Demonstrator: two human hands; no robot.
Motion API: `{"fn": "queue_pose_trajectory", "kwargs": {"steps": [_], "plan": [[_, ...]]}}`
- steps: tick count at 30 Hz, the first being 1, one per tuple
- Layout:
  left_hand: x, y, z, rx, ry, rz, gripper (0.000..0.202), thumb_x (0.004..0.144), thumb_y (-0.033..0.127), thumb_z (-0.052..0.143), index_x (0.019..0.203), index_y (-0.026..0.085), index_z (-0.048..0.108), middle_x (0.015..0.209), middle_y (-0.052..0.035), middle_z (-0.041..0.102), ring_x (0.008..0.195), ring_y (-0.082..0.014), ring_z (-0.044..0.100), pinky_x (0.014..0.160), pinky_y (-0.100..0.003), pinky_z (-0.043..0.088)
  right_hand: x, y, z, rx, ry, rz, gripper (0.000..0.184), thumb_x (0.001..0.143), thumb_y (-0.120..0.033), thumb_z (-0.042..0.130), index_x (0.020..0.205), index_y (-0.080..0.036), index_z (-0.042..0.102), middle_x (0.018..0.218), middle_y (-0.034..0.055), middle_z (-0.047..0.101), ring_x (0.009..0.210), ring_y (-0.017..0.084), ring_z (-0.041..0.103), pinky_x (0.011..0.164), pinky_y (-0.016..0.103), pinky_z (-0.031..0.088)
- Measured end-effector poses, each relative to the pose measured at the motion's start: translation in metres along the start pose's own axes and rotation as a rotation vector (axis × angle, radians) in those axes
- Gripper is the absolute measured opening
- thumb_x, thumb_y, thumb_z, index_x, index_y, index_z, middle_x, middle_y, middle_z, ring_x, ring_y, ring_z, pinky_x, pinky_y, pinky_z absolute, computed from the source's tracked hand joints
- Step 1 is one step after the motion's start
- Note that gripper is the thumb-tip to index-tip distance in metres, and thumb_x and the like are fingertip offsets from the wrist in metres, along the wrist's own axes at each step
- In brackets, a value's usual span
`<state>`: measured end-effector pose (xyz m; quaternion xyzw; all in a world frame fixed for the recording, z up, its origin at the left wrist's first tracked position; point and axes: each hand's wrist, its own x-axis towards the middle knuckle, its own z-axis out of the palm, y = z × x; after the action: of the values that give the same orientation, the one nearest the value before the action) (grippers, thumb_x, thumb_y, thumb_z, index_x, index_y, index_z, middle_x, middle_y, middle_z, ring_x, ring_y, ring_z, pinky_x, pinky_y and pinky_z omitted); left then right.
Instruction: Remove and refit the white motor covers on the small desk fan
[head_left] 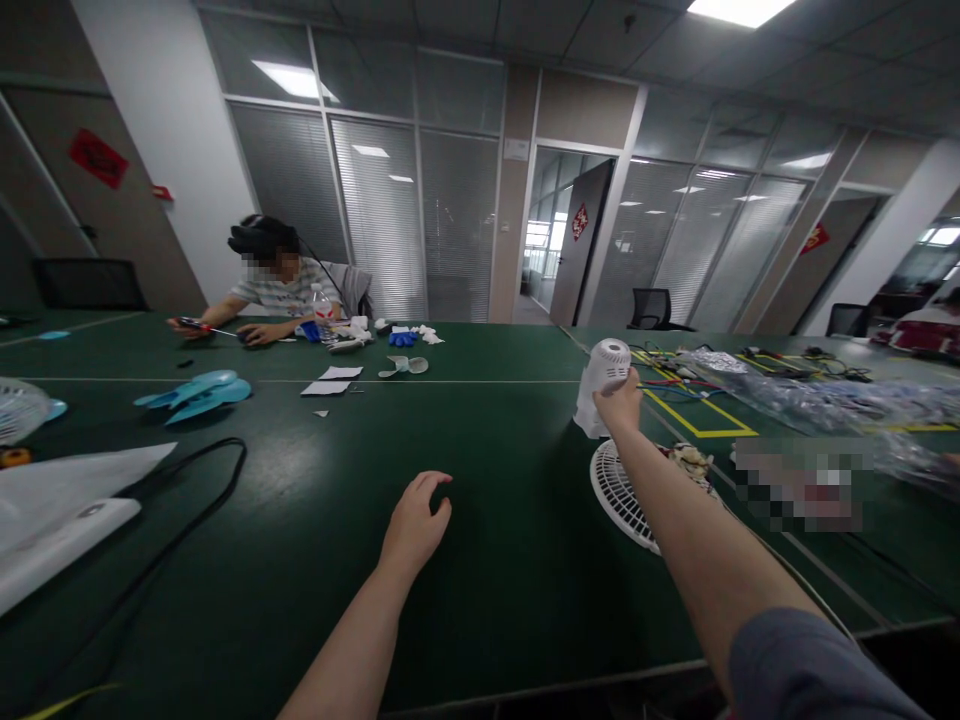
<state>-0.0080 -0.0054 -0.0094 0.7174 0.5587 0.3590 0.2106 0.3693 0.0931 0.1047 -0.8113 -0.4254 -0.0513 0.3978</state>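
Note:
My right hand [621, 402] is closed on a white plastic housing with vent slots [606, 370], which looks like a fan's motor cover. It is upright at the right of the green table; whether its base touches the surface I cannot tell. Just below it lies a round white fan grille [616, 492], partly hidden by my right forearm. My left hand [417, 522] is over the middle of the table with nothing in it. Its fingers are bent, and a gap shows between thumb and forefinger.
A blue fan blade [196, 393] and a black cable [225, 470] lie left, near a white fan part [67, 545]. Across the green table [480, 420] a person [277, 285] holds a screwdriver. Clear plastic wrapping [817, 390] and wires [679, 385] cover the right side.

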Motion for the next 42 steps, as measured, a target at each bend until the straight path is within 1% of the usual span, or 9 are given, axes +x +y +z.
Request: {"fn": "queue_pose_trajectory", "kwargs": {"steps": [10, 21, 25, 28, 31, 35, 39, 40, 42], "plan": [[-0.001, 0.001, -0.001, -0.014, -0.014, -0.008, 0.034, 0.085, 0.027, 0.05, 0.118, 0.029, 0.058, 0.129, -0.005, 0.055, 0.116, -0.0287, 0.056, 0.088, -0.047, 0.052, -0.016, -0.005, 0.007, 0.048, -0.047, -0.066, 0.096, 0.074, -0.042, 0.064, 0.148, -0.017, 0.007, 0.123, 0.0191, 0.047, 0.108, 0.032, 0.056, 0.09, 0.041, 0.041], [0.002, 0.005, -0.002, 0.021, 0.007, -0.035, 0.033, 0.084, 0.019, 0.051, 0.115, 0.026, 0.06, 0.125, -0.0038, 0.057, 0.114, -0.0221, 0.057, 0.098, -0.039, 0.046, -0.128, -0.096, 0.069, 0.285, -0.158, -0.338, 0.093, 0.078, -0.048, 0.061, 0.151, -0.028, 0.006, 0.125, 0.0127, 0.048, 0.111, 0.03, 0.053, 0.089, 0.04, 0.045], [0.003, 0.003, -0.001, 0.011, 0.027, -0.031, 0.033, 0.083, 0.016, 0.051, 0.114, 0.024, 0.061, 0.122, -0.0049, 0.059, 0.111, -0.0221, 0.059, 0.096, -0.039, 0.048, -0.145, -0.12, 0.073, 0.321, -0.23, -0.331, 0.098, 0.079, -0.045, 0.062, 0.152, -0.027, 0.0, 0.126, 0.0145, 0.048, 0.115, 0.032, 0.051, 0.091, 0.044, 0.045], [0.004, 0.001, 0.0, 0.013, 0.031, -0.025, 0.033, 0.082, 0.016, 0.051, 0.114, 0.024, 0.061, 0.121, -0.0053, 0.059, 0.11, -0.0225, 0.059, 0.095, -0.04, 0.048, -0.152, -0.117, 0.061, 0.344, -0.269, -0.38, 0.105, 0.077, -0.043, 0.065, 0.152, -0.022, -0.006, 0.134, 0.0175, 0.044, 0.122, 0.034, 0.047, 0.097, 0.047, 0.042], [0.003, -0.001, 0.001, 0.013, 0.027, -0.01, 0.033, 0.083, 0.017, 0.051, 0.114, 0.025, 0.06, 0.122, -0.0053, 0.059, 0.109, -0.0224, 0.06, 0.094, -0.04, 0.049, -0.161, -0.091, 0.029, 0.365, -0.235, -0.538, 0.097, 0.081, -0.042, 0.061, 0.152, -0.018, -0.001, 0.144, 0.0183, 0.037, 0.131, 0.033, 0.039, 0.104, 0.049, 0.037], [0.003, 0.001, 0.0, 0.022, -0.003, 0.001, 0.033, 0.084, 0.018, 0.051, 0.115, 0.026, 0.06, 0.12, -0.0043, 0.061, 0.107, -0.0222, 0.06, 0.092, -0.039, 0.049, -0.162, -0.02, -0.045, 0.343, -0.058, -0.728, 0.07, 0.086, -0.041, 0.056, 0.146, -0.021, 0.026, 0.137, 0.0145, 0.047, 0.126, 0.029, 0.046, 0.104, 0.049, 0.038], [0.002, 0.005, -0.001, 0.03, -0.013, -0.015, 0.031, 0.085, 0.02, 0.05, 0.113, 0.028, 0.061, 0.118, -0.0021, 0.062, 0.108, -0.022, 0.059, 0.091, -0.039, 0.049, -0.131, 0.078, -0.108, 0.145, 0.257, -0.512, 0.059, 0.081, -0.047, 0.062, 0.133, -0.021, 0.048, 0.123, 0.0209, 0.055, 0.121, 0.034, 0.05, 0.1, 0.05, 0.038], [0.002, 0.006, -0.002, 0.032, -0.018, -0.023, 0.031, 0.085, 0.021, 0.051, 0.113, 0.028, 0.061, 0.118, -0.002, 0.062, 0.108, -0.022, 0.059, 0.091, -0.039, 0.049, -0.12, 0.103, -0.116, 0.1, 0.263, -0.416, 0.063, 0.079, -0.05, 0.063, 0.133, -0.021, 0.049, 0.125, 0.0234, 0.054, 0.121, 0.036, 0.05, 0.098, 0.05, 0.038], [0.001, 0.008, -0.003, 0.038, -0.025, -0.026, 0.031, 0.084, 0.02, 0.052, 0.112, 0.028, 0.062, 0.118, -0.0019, 0.062, 0.109, -0.0218, 0.059, 0.092, -0.038, 0.049, -0.098, 0.149, -0.122, 0.092, 0.053, -0.249, 0.073, 0.076, -0.059, 0.061, 0.137, -0.022, 0.044, 0.134, 0.0265, 0.047, 0.121, 0.039, 0.051, 0.09, 0.051, 0.042]]}}
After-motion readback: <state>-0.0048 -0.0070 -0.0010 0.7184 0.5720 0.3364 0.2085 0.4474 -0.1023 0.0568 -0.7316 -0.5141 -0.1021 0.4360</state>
